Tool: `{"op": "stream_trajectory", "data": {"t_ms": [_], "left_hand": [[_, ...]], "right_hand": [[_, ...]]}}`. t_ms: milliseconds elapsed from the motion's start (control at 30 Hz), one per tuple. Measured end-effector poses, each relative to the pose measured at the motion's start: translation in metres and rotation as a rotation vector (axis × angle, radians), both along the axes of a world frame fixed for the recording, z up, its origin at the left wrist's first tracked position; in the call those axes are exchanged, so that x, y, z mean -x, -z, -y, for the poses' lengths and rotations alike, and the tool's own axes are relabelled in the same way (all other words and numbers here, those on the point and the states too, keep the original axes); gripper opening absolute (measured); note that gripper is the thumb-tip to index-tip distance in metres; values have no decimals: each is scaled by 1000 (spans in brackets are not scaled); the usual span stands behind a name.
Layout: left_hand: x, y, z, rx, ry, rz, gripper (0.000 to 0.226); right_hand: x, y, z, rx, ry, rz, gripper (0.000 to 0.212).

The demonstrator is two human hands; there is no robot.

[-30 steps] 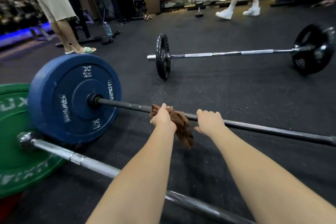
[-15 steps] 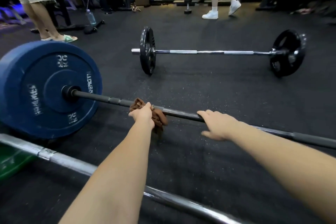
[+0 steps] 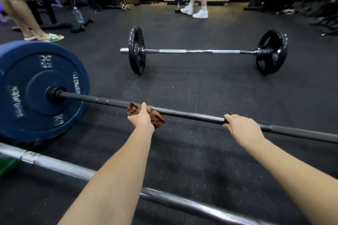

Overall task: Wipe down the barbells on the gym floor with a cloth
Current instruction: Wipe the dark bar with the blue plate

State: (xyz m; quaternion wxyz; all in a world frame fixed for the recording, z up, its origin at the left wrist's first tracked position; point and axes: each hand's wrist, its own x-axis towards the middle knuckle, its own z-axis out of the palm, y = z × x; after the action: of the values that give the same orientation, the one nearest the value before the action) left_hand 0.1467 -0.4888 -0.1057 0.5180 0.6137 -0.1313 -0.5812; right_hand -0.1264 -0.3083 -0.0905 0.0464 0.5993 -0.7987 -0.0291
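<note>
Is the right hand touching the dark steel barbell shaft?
Touching. In the head view the right hand grips the dark steel barbell shaft, fingers curled over it.

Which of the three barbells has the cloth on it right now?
The middle barbell, dark shaft with the blue plate; the left hand grips the brown cloth on it.

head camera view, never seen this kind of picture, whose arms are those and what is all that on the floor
The camera sits on a person's head and looks forward and down, so the two bare arms are that person's own. No machine is involved. The left hand grips a brown cloth against the dark barbell, which carries a blue plate. The right hand holds the same bar further along. On the gym floor also lie a far barbell with black plates and a silver bar nearest the camera.
</note>
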Motion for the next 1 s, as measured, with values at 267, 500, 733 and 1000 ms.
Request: {"op": "stream_trajectory", "data": {"t_ms": [267,500,733,1000], "left_hand": [[2,4,15,47,-113,4,61],[-13,-10,10,27,-59,9,77],[59,3,-32,-65,172,-159,69],[53,-5,-24,-19,-38,-52,72]], "right_hand": [[-2,8,0,74,-3,-91,23],[1,18,-2,195,-45,-121,23],[4,22,-3,257,-42,-169,28],[5,21,0,271,-66,-173,26]]}}
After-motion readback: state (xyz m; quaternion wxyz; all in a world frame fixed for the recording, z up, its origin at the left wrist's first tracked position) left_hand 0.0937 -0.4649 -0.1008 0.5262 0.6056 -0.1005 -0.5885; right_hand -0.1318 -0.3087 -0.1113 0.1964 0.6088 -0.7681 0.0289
